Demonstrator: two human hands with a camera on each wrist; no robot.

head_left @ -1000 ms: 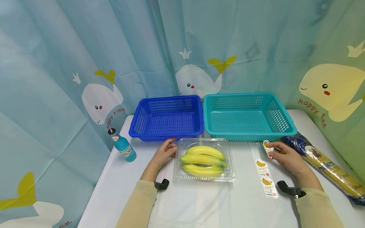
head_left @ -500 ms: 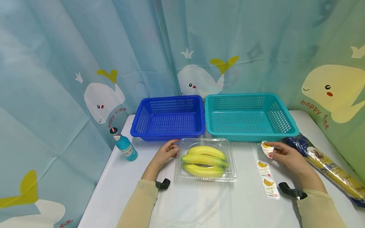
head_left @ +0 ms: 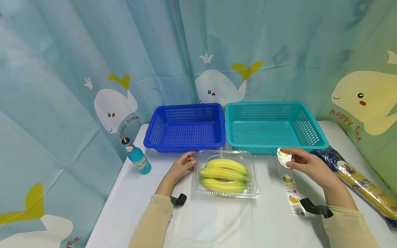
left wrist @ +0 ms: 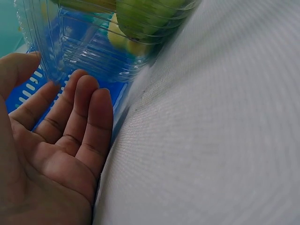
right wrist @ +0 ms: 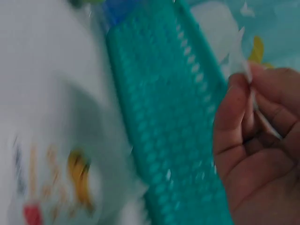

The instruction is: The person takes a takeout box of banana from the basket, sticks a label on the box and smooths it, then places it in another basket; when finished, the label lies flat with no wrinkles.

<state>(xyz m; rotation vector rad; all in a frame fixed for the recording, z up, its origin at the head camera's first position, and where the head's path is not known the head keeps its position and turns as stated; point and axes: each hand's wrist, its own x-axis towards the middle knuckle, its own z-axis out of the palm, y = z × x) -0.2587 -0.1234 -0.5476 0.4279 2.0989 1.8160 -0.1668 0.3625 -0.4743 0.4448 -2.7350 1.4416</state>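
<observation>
Between thumb and fingers, my right hand (head_left: 310,167) pinches a white sticker (head_left: 284,158) printed with bananas, raised over the table. Below it on the table lies a backing strip with two more banana stickers (head_left: 289,185), the nearer one partly covered by the wrist strap. A clear plastic box (head_left: 255,186) with yellow-green bananas (head_left: 224,174) inside stands at the middle. At the box's left side rests my left hand (head_left: 181,167), fingers loosely bent. In the left wrist view its fingertips (left wrist: 100,96) are right at the box wall and the palm holds nothing.
A blue basket (head_left: 184,150) and a teal basket (head_left: 276,150) stand side by side behind the box. To the left is a blue bottle (head_left: 139,160). A long yellow-and-blue packet (head_left: 356,179) lies at the right. A whale-print curtain (head_left: 173,51) closes off the back.
My right hand has lifted the pinched sticker up and a little leftward, away from the strip. The left hand stays beside the box. The whole view has shifted slightly.
</observation>
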